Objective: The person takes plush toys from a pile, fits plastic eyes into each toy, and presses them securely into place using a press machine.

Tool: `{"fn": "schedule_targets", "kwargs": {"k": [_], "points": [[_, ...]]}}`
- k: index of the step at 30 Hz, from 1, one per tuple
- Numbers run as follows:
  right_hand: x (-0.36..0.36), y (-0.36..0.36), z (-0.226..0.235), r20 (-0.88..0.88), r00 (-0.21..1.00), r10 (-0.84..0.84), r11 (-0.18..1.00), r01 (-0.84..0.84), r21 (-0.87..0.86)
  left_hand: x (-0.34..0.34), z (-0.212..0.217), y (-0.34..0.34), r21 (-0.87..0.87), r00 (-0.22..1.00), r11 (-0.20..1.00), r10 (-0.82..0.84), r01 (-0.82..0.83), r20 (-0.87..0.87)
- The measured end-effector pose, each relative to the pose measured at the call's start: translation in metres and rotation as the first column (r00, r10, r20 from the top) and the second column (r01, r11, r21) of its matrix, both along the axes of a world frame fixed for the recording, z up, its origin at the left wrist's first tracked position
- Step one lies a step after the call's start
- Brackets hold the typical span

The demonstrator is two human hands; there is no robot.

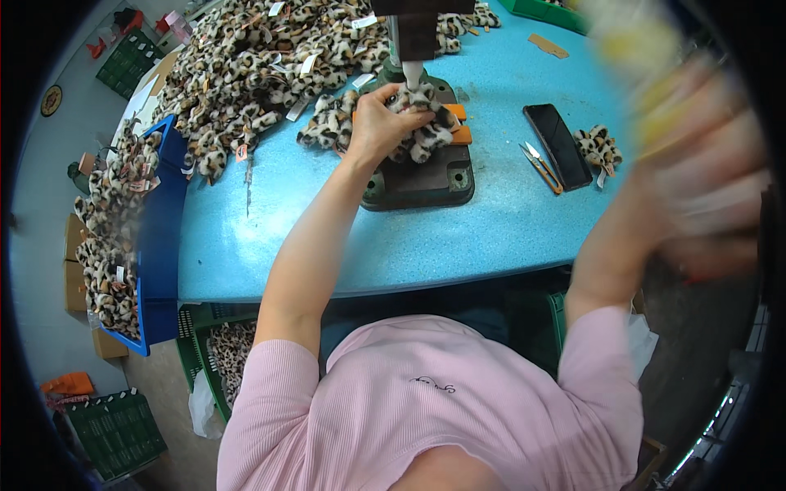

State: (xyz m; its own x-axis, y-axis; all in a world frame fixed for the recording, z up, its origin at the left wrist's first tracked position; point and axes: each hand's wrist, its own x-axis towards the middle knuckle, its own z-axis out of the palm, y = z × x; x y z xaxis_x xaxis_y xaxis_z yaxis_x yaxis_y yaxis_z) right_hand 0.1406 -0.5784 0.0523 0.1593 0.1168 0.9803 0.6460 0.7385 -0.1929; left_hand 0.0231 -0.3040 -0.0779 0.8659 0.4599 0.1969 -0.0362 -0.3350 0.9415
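Note:
My left hand (381,127) is closed on a leopard-print plush piece (422,147), pressing it onto the base of a dark bench press (417,192). The press's pale tip (413,75) comes down onto or just beside the plush, close to my fingertips. Another leopard-print plush (327,123) lies against the left side of that hand. Orange pieces (460,135) stick out at the right of the press base. My right hand (704,164) is raised at the far right, smeared by motion. A blurred yellow-and-white thing (634,45) is at its fingers; whether they grip it is unclear.
Leopard-print plush pieces (246,61) with tags are heaped on the blue table (270,254). A blue crate (160,237) of plush stands left. Right of the press lie small scissors (542,169), a phone (558,143) and one plush (599,150). A green crate (192,335) sits below.

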Motion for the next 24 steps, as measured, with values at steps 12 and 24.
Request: {"fn": "schedule_targets", "kwargs": {"k": [12,24], "points": [[-0.043,0.13,-0.093,-0.292,0.764,-0.576,0.377,-0.069,-0.924,-0.037,0.012,0.039,-0.658,0.931,0.75,-0.286,0.072,-0.225],[-0.058,0.123,-0.124,-0.793,0.604,-0.076,0.366,-0.723,-0.586,-0.062,0.018,0.011,-0.401,0.975,0.894,-0.223,0.199,-0.014]]}}
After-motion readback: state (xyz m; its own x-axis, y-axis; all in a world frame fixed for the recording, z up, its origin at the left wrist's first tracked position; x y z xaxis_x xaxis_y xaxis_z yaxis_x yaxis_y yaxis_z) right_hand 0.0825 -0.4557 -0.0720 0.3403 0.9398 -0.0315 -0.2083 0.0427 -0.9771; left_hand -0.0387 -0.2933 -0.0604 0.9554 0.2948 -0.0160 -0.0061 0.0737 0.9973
